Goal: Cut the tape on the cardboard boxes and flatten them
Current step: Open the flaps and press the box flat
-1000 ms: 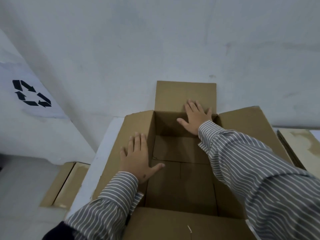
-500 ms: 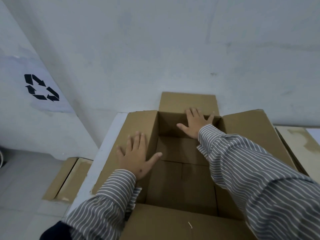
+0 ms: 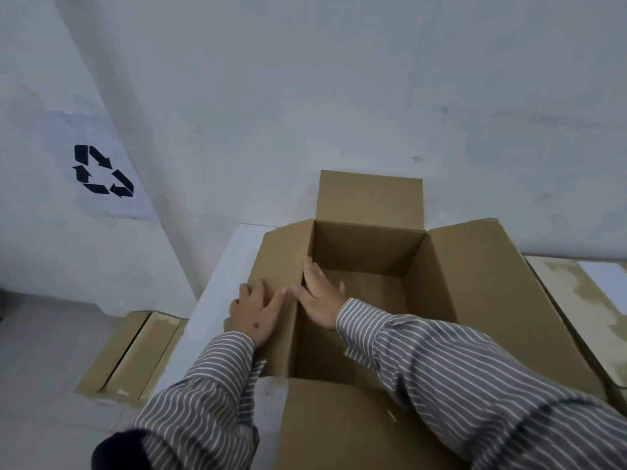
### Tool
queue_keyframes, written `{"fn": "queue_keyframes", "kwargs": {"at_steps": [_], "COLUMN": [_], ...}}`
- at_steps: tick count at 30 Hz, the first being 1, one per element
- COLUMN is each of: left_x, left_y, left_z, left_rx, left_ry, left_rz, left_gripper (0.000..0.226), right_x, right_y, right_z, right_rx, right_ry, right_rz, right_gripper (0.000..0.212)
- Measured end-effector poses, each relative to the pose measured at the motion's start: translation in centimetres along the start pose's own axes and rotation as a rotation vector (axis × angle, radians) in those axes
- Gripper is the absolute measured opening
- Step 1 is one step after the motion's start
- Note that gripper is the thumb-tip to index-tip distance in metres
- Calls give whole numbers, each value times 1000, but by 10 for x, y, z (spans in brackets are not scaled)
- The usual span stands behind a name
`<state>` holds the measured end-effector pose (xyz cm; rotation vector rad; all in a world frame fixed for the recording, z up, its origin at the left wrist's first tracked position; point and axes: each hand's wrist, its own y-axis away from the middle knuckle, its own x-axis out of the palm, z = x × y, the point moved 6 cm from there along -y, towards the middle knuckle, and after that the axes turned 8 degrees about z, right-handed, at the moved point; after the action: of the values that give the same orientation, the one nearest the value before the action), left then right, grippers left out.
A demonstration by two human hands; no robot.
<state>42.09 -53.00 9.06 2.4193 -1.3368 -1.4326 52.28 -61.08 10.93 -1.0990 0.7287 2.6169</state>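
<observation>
Item: one cardboard box (image 3: 475, 300), brown, standing on a white counter (image 3: 220, 286) against the wall, top open with all four flaps folded outward. Left flap (image 3: 274, 262) lies under the left hand (image 3: 254, 310), fingers straight and slightly spread, palm flat on the cardboard. Right hand (image 3: 320, 296) reaches across inside the box, fingers straight and held together, laid against the inner face of the left wall just beside the left hand. Neither hand grips anything; no cutting tool is in sight. Step in hand, by my reckoning: the flattening, the top being already open. Next move likely calls for pressing that left wall outward or skewing the box so it collapses; whether the bottom seam is still taped cannot be told. Also present: flattened cardboard (image 3: 125, 354) on the floor at left, a recycling symbol (image 3: 101, 171) on the wall.
</observation>
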Motion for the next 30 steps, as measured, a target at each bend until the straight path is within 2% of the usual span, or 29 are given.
{"fn": "queue_keyframes", "kwargs": {"at_steps": [3, 6, 9, 13, 15, 19, 24, 28, 30], "left_x": [3, -14, -51, -83, -81, -65, -50, -34, -25], "left_y": [12, 21, 27, 39, 40, 39, 37, 53, 60], "left_z": [0, 4, 2, -30, -53, -100, -161, -206, -212], "left_rx": [33, 82, 158, 301, 359, 474, 551, 614, 630], "left_ry": [190, 356, 444, 519, 494, 447, 672, 748, 704], "left_rz": [50, -21, -115, -106, -64, 22, 109, 195, 220], "left_gripper": [66, 63, 61, 69, 73, 53, 60, 56, 41], "right_x": [1, -7, -28, -72, -91, -125, -141, -132, -133], "right_y": [4, 2, -2, 2, 11, 38, 91, 118, 127], "right_z": [20, 52, 71, 61, 46, 23, 28, 12, -3], "right_rx": [-69, -150, -198, -193, -153, 2, 42, 76, 76], "right_ry": [-41, -33, -79, -175, -131, 115, 476, 511, 497], "right_rz": [-7, -32, -88, -178, -182, -188, -172, -162, -191], "right_gripper": [63, 62, 62, 59, 57, 58, 58, 60, 59]}}
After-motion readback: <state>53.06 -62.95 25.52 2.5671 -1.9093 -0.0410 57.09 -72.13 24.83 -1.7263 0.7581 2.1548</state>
